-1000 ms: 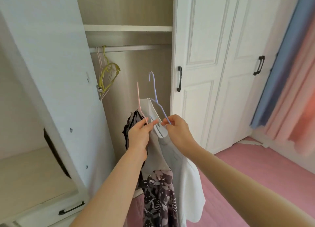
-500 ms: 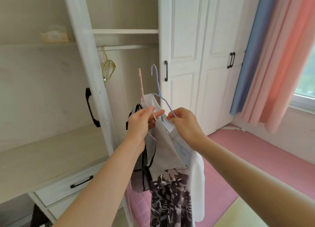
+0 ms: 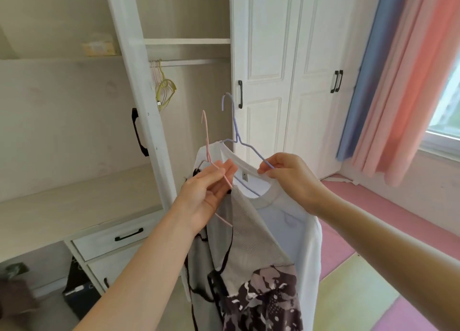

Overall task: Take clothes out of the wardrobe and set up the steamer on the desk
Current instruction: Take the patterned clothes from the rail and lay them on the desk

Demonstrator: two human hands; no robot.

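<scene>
The left hand (image 3: 207,193) pinches the pink hanger (image 3: 206,136) and the right hand (image 3: 290,179) grips the purple hanger (image 3: 235,121), likely to avoid tangling the hooks. The clothes (image 3: 286,226) hang below, outside the wardrobe (image 3: 263,44).

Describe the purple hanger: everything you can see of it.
The purple hanger is thin coated-looking wire, upright, hook on top, off the wardrobe rail. Below a twist at the neck its arms slope down; the right hand pinches one arm, the rest runs inside the neckline of the white T-shirt hanging from it. The left hand holds a pink hanger beside it.
</scene>
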